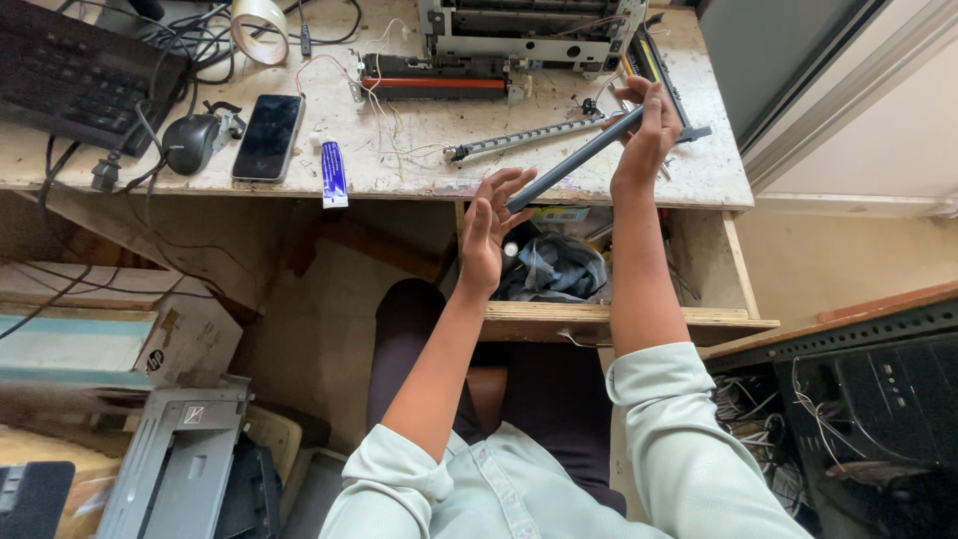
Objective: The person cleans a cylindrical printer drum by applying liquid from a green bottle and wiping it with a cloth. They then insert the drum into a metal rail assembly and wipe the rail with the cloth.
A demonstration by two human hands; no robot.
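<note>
In the head view, the right hand (pixel 647 130) is raised over the front edge of the worn wooden desk (pixel 419 160), its fingers closed around the upper end of a long dark grey roller rod (pixel 577 160). The rod slants down to the left, and its lower end rests against the fingertips of the left hand (pixel 489 230), which is spread open with the palm turned up and grips nothing. Both hands hang above an open wooden drawer (pixel 619 317) that holds crumpled dark plastic bags (pixel 554 269). On the desk just behind the rod lies a slim metal bar with a row of holes (pixel 524 137), and further back sits a fuser unit with an orange strip (pixel 434 80) in front of a stripped printer frame (pixel 529 30). To the left lie a blue-and-white tube (pixel 333 172), a black smartphone (pixel 267 137) face up, a black mouse (pixel 190 142), a black keyboard (pixel 80 75) and a roll of tape (pixel 259 28). Below the desk stand cardboard boxes (pixel 120 329) and a grey printer part (pixel 175 459).
</note>
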